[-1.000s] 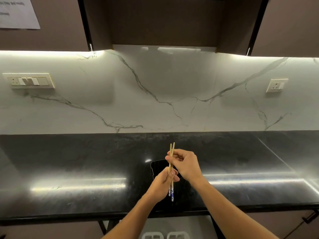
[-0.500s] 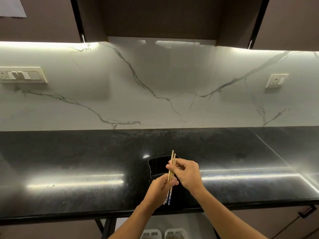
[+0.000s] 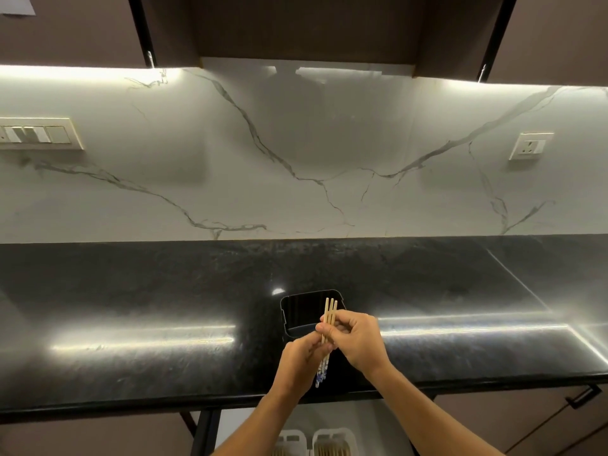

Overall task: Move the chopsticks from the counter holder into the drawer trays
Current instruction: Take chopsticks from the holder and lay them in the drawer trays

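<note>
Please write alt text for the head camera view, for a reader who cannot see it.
The left hand and the right hand grip a few wooden chopsticks by a black holder on a dark glossy counter. White trays show below its front edge.

Bare left hand (image 3: 297, 360), bare right hand (image 3: 360, 340), bare forearms (image 3: 427, 409)

We find open counter (image 3: 131, 307) across the frame's left and right. At lower centre only the holder (image 3: 297, 312) stands.
</note>
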